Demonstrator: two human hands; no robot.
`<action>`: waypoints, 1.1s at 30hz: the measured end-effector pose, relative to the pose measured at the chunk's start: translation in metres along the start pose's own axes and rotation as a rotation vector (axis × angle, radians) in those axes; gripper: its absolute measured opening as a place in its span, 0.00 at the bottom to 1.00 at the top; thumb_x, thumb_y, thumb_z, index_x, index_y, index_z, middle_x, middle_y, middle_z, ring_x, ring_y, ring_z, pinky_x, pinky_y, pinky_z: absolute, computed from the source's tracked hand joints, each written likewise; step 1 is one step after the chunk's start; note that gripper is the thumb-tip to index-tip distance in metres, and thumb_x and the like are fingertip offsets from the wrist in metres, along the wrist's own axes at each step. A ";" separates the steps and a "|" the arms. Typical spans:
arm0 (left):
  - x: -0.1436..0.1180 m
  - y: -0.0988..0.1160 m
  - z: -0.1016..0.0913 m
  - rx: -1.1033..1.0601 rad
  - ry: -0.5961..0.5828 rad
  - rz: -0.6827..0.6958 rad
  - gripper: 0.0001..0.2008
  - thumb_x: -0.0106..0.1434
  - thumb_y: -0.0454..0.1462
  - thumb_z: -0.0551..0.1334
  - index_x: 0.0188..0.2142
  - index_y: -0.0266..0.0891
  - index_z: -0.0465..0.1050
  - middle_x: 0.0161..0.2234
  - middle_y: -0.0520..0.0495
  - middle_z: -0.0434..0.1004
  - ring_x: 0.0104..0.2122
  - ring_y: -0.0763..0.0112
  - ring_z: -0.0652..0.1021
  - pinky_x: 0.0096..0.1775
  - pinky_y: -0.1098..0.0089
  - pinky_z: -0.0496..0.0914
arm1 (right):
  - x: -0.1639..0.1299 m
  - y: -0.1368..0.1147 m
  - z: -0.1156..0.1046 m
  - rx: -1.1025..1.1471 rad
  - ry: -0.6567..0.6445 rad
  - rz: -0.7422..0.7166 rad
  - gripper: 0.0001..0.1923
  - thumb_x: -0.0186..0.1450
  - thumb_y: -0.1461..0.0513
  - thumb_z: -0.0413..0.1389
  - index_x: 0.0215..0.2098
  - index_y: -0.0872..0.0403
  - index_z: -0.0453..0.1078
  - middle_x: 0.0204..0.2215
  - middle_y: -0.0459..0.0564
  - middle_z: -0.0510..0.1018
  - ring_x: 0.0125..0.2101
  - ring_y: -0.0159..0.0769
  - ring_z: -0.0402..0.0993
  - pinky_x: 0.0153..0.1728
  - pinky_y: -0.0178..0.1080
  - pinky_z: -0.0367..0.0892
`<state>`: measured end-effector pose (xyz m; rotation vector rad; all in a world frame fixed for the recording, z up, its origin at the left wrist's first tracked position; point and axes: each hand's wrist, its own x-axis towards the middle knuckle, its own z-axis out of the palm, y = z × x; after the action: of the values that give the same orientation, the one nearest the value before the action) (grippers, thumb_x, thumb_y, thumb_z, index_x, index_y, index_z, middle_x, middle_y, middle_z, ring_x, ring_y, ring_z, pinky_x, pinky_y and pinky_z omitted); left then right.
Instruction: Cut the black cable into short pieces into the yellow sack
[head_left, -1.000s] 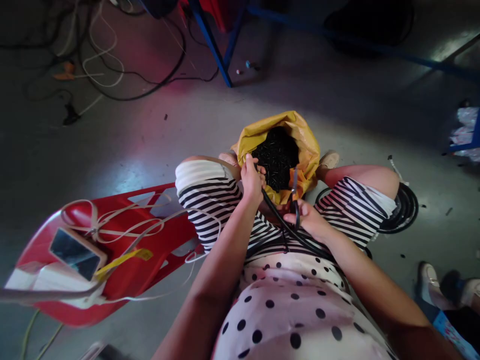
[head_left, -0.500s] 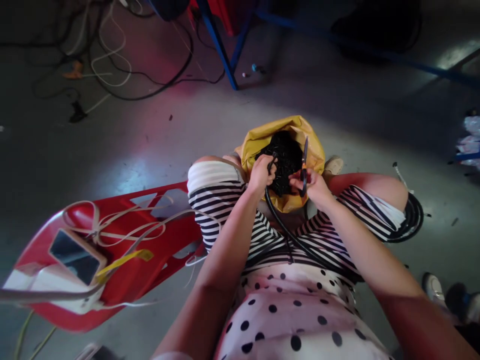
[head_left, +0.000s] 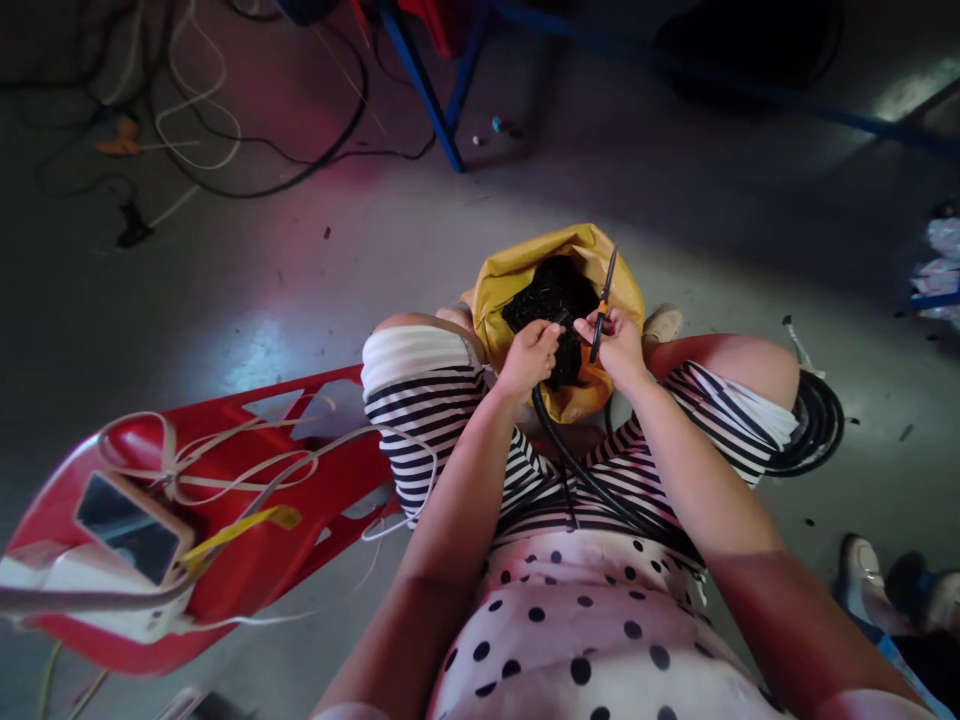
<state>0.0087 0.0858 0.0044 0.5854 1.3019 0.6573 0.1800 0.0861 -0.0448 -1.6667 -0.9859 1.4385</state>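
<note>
Grey concrete floor, seated person, hands over a yellow bag point(head_left: 517, 275) held between the knees.

Left hand point(head_left: 529, 358) is closed round the end of a black hose point(head_left: 581, 472), which runs from the lap up toward the bag mouth, long axis pointing away from the body; the rest lies coiled on the floor by the right knee. Right hand point(head_left: 616, 345) is just beside the left, fingers wrapped round the orange handles of cutters point(head_left: 602, 300), blades up and tilted away. Cannot tell how far the blades are apart. Hose tip sits between both hands, above short black pieces point(head_left: 551, 290) filling the bag. Red chair point(head_left: 247, 530) with phone point(head_left: 124, 525) stands left.
</note>
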 end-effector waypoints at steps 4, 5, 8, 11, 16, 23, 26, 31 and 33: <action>0.008 0.005 -0.005 0.005 0.221 0.091 0.05 0.79 0.37 0.61 0.43 0.44 0.66 0.25 0.62 0.60 0.18 0.81 0.58 0.22 0.79 0.53 | -0.011 0.006 -0.002 -0.054 -0.139 0.161 0.39 0.52 0.28 0.74 0.33 0.47 0.67 0.27 0.48 0.78 0.29 0.39 0.74 0.31 0.42 0.71; 0.010 0.005 -0.007 0.009 0.226 0.113 0.05 0.78 0.35 0.60 0.42 0.44 0.66 0.25 0.61 0.62 0.19 0.80 0.59 0.23 0.78 0.54 | -0.015 0.007 -0.003 -0.063 -0.200 0.191 0.39 0.51 0.28 0.74 0.32 0.48 0.68 0.26 0.48 0.78 0.28 0.39 0.74 0.30 0.41 0.70; 0.014 0.002 -0.011 0.049 0.193 0.186 0.07 0.75 0.32 0.61 0.39 0.43 0.66 0.26 0.59 0.64 0.21 0.79 0.62 0.26 0.77 0.57 | -0.024 0.010 -0.006 -0.066 -0.300 0.205 0.39 0.49 0.30 0.77 0.33 0.49 0.69 0.26 0.45 0.77 0.30 0.38 0.75 0.34 0.40 0.72; 0.017 -0.004 -0.014 0.093 0.178 0.235 0.06 0.73 0.32 0.62 0.37 0.43 0.68 0.26 0.58 0.65 0.22 0.77 0.64 0.27 0.76 0.59 | -0.028 0.011 -0.011 -0.096 -0.327 0.206 0.39 0.48 0.31 0.77 0.31 0.49 0.69 0.25 0.44 0.76 0.29 0.39 0.75 0.35 0.41 0.72; 0.019 -0.008 -0.013 0.168 0.198 0.274 0.06 0.71 0.33 0.64 0.36 0.42 0.71 0.26 0.56 0.69 0.26 0.75 0.67 0.30 0.75 0.62 | -0.029 0.008 -0.012 -0.104 -0.364 0.190 0.36 0.52 0.31 0.76 0.30 0.49 0.71 0.25 0.48 0.79 0.29 0.41 0.76 0.35 0.41 0.71; 0.018 -0.006 -0.009 0.200 0.201 0.301 0.07 0.71 0.32 0.65 0.35 0.42 0.71 0.28 0.55 0.71 0.29 0.73 0.71 0.34 0.74 0.65 | -0.032 0.002 -0.006 -0.052 -0.376 0.201 0.37 0.50 0.30 0.76 0.30 0.48 0.71 0.25 0.48 0.79 0.29 0.43 0.78 0.36 0.45 0.75; 0.019 -0.006 -0.009 0.214 0.199 0.324 0.08 0.70 0.31 0.66 0.34 0.42 0.70 0.28 0.55 0.72 0.30 0.73 0.73 0.35 0.74 0.66 | -0.031 0.005 -0.006 -0.072 -0.371 0.209 0.35 0.51 0.31 0.77 0.31 0.48 0.72 0.26 0.49 0.79 0.30 0.45 0.79 0.37 0.46 0.75; 0.021 -0.007 -0.009 0.261 0.204 0.356 0.09 0.71 0.30 0.65 0.34 0.41 0.71 0.27 0.55 0.72 0.32 0.72 0.75 0.39 0.73 0.67 | -0.028 0.008 -0.006 -0.084 -0.358 0.220 0.35 0.52 0.31 0.77 0.31 0.47 0.71 0.26 0.49 0.80 0.31 0.45 0.79 0.37 0.46 0.75; 0.021 -0.008 -0.010 0.285 0.189 0.369 0.09 0.72 0.30 0.64 0.34 0.41 0.71 0.28 0.55 0.73 0.33 0.71 0.76 0.41 0.72 0.68 | -0.028 0.008 -0.007 -0.089 -0.359 0.214 0.36 0.52 0.31 0.76 0.31 0.48 0.71 0.26 0.49 0.80 0.30 0.44 0.78 0.35 0.45 0.74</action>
<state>0.0028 0.0962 -0.0172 1.0334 1.4915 0.8503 0.1849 0.0570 -0.0388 -1.6496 -1.1028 1.9098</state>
